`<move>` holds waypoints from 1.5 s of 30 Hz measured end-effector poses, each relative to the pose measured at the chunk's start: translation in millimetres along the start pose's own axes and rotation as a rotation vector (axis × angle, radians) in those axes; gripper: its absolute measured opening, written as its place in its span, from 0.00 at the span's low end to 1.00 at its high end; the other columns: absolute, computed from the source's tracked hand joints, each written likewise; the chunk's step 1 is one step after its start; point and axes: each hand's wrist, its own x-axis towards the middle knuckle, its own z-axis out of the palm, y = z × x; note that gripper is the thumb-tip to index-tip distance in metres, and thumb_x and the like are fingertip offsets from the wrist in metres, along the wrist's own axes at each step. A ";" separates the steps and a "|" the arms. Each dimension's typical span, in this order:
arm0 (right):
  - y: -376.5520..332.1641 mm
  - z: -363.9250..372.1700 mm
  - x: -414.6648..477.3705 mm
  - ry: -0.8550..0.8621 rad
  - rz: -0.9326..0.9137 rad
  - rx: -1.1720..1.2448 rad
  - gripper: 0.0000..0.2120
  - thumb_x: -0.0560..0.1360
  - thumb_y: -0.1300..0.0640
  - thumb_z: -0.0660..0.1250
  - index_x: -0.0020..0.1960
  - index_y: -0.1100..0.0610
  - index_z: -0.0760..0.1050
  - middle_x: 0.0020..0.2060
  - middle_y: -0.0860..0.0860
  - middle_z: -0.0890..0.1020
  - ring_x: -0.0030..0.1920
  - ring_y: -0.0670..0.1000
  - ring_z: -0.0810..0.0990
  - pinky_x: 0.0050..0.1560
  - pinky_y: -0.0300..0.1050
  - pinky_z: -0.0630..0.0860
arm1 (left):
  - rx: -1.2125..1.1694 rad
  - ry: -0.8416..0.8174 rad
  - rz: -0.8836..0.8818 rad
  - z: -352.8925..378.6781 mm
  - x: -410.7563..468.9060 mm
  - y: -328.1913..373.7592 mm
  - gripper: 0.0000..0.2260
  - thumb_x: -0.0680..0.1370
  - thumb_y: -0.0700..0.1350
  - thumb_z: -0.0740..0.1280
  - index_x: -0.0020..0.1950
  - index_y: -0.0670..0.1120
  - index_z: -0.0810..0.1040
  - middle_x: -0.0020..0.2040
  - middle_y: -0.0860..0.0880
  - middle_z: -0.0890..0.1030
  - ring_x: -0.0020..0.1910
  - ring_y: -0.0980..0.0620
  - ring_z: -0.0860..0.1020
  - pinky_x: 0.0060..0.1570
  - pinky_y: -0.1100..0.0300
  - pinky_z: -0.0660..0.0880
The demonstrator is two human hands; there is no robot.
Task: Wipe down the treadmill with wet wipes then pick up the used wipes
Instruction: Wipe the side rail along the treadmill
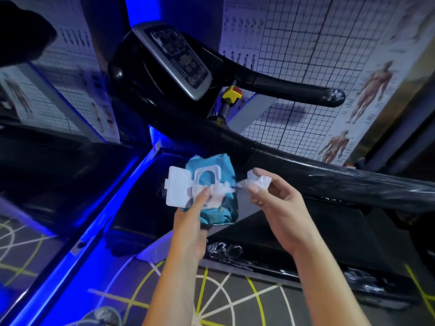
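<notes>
Blue light and anatomy posters (pixel 367 90) are seen around a black treadmill (pixel 146 67). Near the front, a teal wipes pack (pixel 221 208) is held by the left hand (pixel 188 222). Its fingers are curled round the pack and one finger is pressed beside the opening. The white lid (pixel 177 187) is flipped open to the left. A crumpled white wipe (pixel 257 181) is pinched between thumb and fingers of the right hand (pixel 280 208), just right of the pack and close to the nearer handrail (pixel 329 175). The step is judged to be the pulling out of a wipe. The pack should be kept pressed at the opening, so that only one sheet is released. Counted: one pack, one lid, one wipe, two handrails.
</notes>
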 end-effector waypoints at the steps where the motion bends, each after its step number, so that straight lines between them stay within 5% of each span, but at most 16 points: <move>1: 1.7 -2.5 -2.9 0.001 0.010 0.007 0.18 0.73 0.58 0.76 0.62 0.56 0.82 0.47 0.56 0.82 0.44 0.50 0.76 0.51 0.44 0.75 | -0.055 -0.022 -0.016 -0.5 1.1 -0.5 0.25 0.74 0.42 0.74 0.71 0.47 0.78 0.60 0.43 0.87 0.57 0.46 0.86 0.45 0.52 0.85; 6: 8.7 -4.5 -13.0 0.110 0.044 -0.033 0.12 0.82 0.54 0.64 0.59 0.55 0.84 0.45 0.55 0.81 0.43 0.50 0.76 0.50 0.48 0.73 | -0.284 -0.091 -0.139 2.1 2.4 -3.2 0.24 0.77 0.47 0.69 0.73 0.47 0.76 0.66 0.42 0.83 0.64 0.44 0.83 0.58 0.46 0.81; 9: 10.5 -9.3 -15.5 0.147 -0.001 -0.151 0.12 0.83 0.53 0.63 0.59 0.53 0.84 0.55 0.45 0.85 0.53 0.44 0.81 0.57 0.49 0.75 | -0.445 -0.129 -0.253 2.9 -0.7 -5.5 0.21 0.77 0.48 0.70 0.68 0.43 0.81 0.61 0.39 0.85 0.56 0.40 0.86 0.61 0.42 0.76; 13: 15.3 -11.9 -18.6 0.223 -0.061 -0.076 0.11 0.81 0.55 0.65 0.58 0.56 0.84 0.58 0.48 0.85 0.63 0.47 0.80 0.64 0.51 0.74 | -0.468 -0.193 -0.338 3.0 -6.6 -5.9 0.27 0.76 0.49 0.68 0.73 0.40 0.77 0.60 0.35 0.84 0.53 0.34 0.86 0.58 0.40 0.78; 18: 24.4 -7.0 -27.3 0.252 -0.077 -0.036 0.10 0.77 0.57 0.71 0.58 0.56 0.84 0.53 0.53 0.86 0.56 0.52 0.84 0.63 0.52 0.77 | -0.431 -0.334 -0.474 0.9 -10.3 -5.1 0.34 0.74 0.53 0.72 0.77 0.40 0.72 0.73 0.29 0.72 0.70 0.29 0.76 0.63 0.37 0.76; 21: 32.4 -3.1 -30.1 0.302 -0.088 -0.024 0.09 0.75 0.58 0.74 0.55 0.57 0.83 0.45 0.56 0.84 0.48 0.50 0.82 0.58 0.50 0.77 | -0.386 -0.393 -0.505 -4.9 -7.7 -6.0 0.35 0.69 0.53 0.78 0.71 0.40 0.76 0.73 0.29 0.73 0.70 0.29 0.75 0.65 0.37 0.71; 25: 39.7 -2.7 -31.4 0.301 -0.077 -0.005 0.05 0.75 0.58 0.75 0.49 0.58 0.82 0.41 0.55 0.83 0.44 0.51 0.79 0.49 0.51 0.73 | -0.406 -0.314 -0.576 -9.3 -6.2 -4.2 0.30 0.75 0.58 0.68 0.66 0.35 0.82 0.69 0.29 0.76 0.71 0.29 0.74 0.77 0.37 0.60; 28: 41.9 -2.3 -29.8 0.248 -0.016 0.068 0.09 0.75 0.54 0.74 0.50 0.59 0.79 0.42 0.56 0.81 0.45 0.55 0.78 0.50 0.51 0.74 | -0.509 -0.338 -0.674 -6.5 -5.8 -1.6 0.33 0.76 0.55 0.73 0.74 0.35 0.76 0.74 0.30 0.72 0.74 0.28 0.70 0.79 0.35 0.57; 32: 42.7 -3.1 -29.4 0.256 -0.007 -0.024 0.08 0.77 0.54 0.72 0.50 0.58 0.77 0.39 0.52 0.80 0.45 0.50 0.78 0.55 0.53 0.75 | -0.393 -0.342 -0.554 0.4 -10.0 -0.8 0.43 0.57 0.40 0.87 0.71 0.36 0.79 0.71 0.35 0.78 0.66 0.34 0.79 0.69 0.37 0.71; 36: 41.4 -9.4 -32.4 0.231 -0.051 -0.166 0.08 0.77 0.54 0.73 0.49 0.58 0.78 0.43 0.54 0.83 0.45 0.48 0.80 0.52 0.50 0.78 | -0.245 -0.254 -0.486 1.0 -5.7 -0.8 0.23 0.70 0.44 0.78 0.63 0.38 0.83 0.63 0.36 0.83 0.56 0.39 0.85 0.52 0.45 0.82; 39: 45.5 -14.5 -32.4 0.223 -0.046 -0.192 0.08 0.78 0.56 0.72 0.49 0.61 0.78 0.43 0.54 0.84 0.46 0.48 0.81 0.48 0.47 0.78 | -0.105 -0.227 -0.406 1.0 0.8 -3.6 0.26 0.72 0.49 0.73 0.69 0.42 0.79 0.64 0.38 0.83 0.60 0.41 0.83 0.55 0.47 0.81; 45: 50.6 -37.6 -24.4 0.446 0.010 0.093 0.09 0.80 0.56 0.69 0.40 0.54 0.81 0.35 0.52 0.78 0.38 0.49 0.75 0.42 0.42 0.75 | -0.138 -0.272 -0.362 -4.9 6.7 -3.0 0.17 0.75 0.47 0.72 0.61 0.43 0.87 0.62 0.40 0.85 0.59 0.41 0.83 0.69 0.39 0.73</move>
